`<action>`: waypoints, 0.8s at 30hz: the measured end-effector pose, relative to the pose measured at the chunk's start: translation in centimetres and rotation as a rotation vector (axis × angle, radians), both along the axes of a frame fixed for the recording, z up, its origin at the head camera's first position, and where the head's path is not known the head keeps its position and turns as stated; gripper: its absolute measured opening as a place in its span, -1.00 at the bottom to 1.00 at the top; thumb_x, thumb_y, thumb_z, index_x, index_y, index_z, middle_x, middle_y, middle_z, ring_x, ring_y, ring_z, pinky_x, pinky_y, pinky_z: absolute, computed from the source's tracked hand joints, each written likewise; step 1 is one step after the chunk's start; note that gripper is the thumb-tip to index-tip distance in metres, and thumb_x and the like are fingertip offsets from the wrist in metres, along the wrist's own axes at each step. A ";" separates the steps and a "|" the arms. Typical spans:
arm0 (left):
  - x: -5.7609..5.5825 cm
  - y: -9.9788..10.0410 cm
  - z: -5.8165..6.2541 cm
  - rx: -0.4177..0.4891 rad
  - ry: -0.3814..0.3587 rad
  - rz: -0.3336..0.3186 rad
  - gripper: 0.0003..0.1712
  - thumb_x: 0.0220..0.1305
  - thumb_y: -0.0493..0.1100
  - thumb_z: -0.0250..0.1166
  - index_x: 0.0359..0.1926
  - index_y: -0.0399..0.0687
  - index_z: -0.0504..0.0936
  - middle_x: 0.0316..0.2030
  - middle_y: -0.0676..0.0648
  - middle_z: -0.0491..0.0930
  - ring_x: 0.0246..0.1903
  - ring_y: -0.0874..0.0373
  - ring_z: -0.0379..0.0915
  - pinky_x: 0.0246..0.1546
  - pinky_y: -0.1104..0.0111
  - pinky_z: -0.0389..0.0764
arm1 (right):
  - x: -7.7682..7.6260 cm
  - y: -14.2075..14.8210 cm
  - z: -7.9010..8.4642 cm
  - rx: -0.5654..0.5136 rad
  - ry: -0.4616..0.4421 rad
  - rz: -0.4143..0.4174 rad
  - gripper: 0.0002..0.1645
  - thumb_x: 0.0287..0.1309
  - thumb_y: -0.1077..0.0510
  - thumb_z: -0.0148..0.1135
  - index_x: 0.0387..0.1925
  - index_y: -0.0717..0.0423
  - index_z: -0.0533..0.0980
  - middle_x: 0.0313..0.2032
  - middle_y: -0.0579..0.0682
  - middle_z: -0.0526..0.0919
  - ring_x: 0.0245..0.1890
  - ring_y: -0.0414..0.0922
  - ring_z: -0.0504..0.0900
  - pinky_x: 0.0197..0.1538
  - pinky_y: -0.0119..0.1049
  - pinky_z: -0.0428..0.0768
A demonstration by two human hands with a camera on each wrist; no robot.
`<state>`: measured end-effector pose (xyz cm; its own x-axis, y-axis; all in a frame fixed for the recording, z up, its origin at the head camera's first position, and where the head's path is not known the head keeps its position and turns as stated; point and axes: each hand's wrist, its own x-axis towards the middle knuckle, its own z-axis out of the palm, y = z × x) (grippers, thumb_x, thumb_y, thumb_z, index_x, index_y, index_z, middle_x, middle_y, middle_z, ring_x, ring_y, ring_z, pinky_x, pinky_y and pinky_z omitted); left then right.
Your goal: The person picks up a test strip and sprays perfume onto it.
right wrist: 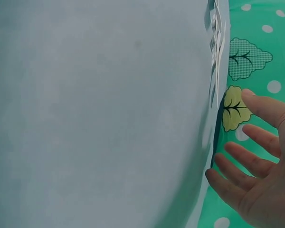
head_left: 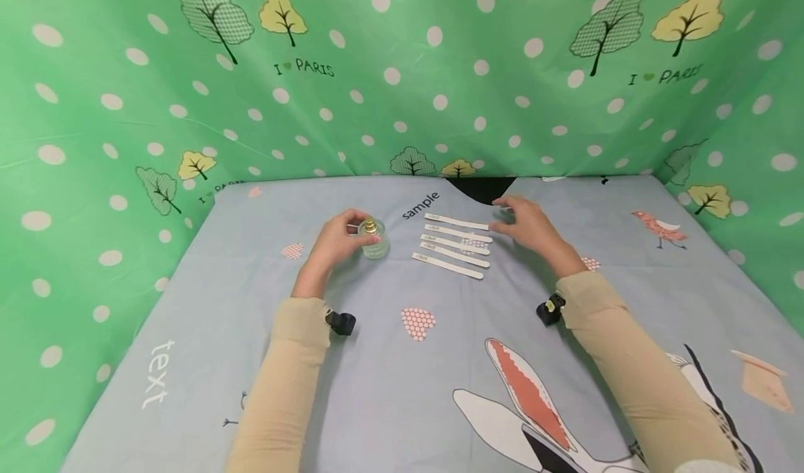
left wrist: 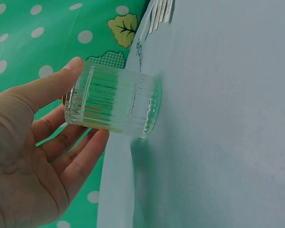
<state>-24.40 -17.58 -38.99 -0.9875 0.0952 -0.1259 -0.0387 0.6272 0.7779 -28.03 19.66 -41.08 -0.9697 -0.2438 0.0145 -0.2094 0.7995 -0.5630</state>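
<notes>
My left hand [head_left: 342, 238] holds a clear ribbed glass perfume bottle [head_left: 375, 250] with a gold spray top, thumb on one side and fingers on the other. In the left wrist view the bottle [left wrist: 115, 97] has pale green liquid showing through it, and its base is right at the cloth. Several white paper test strips [head_left: 457, 234] with small print lie fanned in a row to the right of the bottle. By their right ends is my right hand [head_left: 530, 227], its fingers spread and holding nothing; the right wrist view shows these fingers [right wrist: 237, 166] apart.
A grey printed cloth [head_left: 377, 389] with hearts, a bird and a rabbit covers the table. Behind and at both sides hangs a green dotted curtain [head_left: 402, 75]. Small black cameras [head_left: 342, 323] are worn on both wrists.
</notes>
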 end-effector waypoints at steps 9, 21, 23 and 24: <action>0.1 0.2 0.0 0.004 -0.009 0.006 -0.39 0.20 -0.08 0.45 0.23 -0.12 0.49 0.22 -0.17 0.52 0.25 -0.12 0.42 0.31 0.04 0.44 | -0.4 -0.1 -0.2 -0.032 -0.043 -0.004 -0.31 0.28 0.09 0.31 0.35 0.26 0.34 0.29 0.36 0.43 0.26 0.29 0.47 0.29 0.18 0.46; -0.1 0.1 -0.1 0.006 -0.011 0.009 -0.39 0.20 -0.06 0.45 0.22 -0.09 0.49 0.22 -0.15 0.51 0.25 -0.10 0.41 0.31 0.04 0.44 | -0.8 -0.2 -0.5 -0.067 -0.068 -0.023 -0.36 0.27 0.14 0.31 0.31 0.29 0.37 0.26 0.34 0.47 0.21 0.28 0.51 0.14 0.11 0.58; -0.1 0.1 0.0 0.006 -0.009 0.006 -0.40 0.20 -0.07 0.45 0.22 -0.10 0.49 0.21 -0.15 0.52 0.25 -0.10 0.42 0.31 0.04 0.45 | -0.8 -0.3 -0.6 -0.067 -0.070 -0.026 -0.38 0.27 0.15 0.30 0.29 0.30 0.39 0.24 0.34 0.49 0.19 0.27 0.53 0.11 0.09 0.59; 0.0 0.1 0.0 0.006 -0.008 0.005 -0.40 0.20 -0.07 0.45 0.22 -0.11 0.49 0.21 -0.16 0.52 0.24 -0.11 0.42 0.31 0.04 0.45 | -0.8 -0.3 -0.6 -0.067 -0.070 -0.026 -0.39 0.27 0.16 0.30 0.28 0.31 0.40 0.23 0.34 0.50 0.17 0.26 0.54 0.09 0.08 0.60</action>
<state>-24.43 -17.51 -39.02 -0.9870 0.0909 -0.1329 -0.0479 0.6222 0.7814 -28.84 19.31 -41.67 -0.9750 -0.2190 -0.0386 -0.1468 0.7643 -0.6279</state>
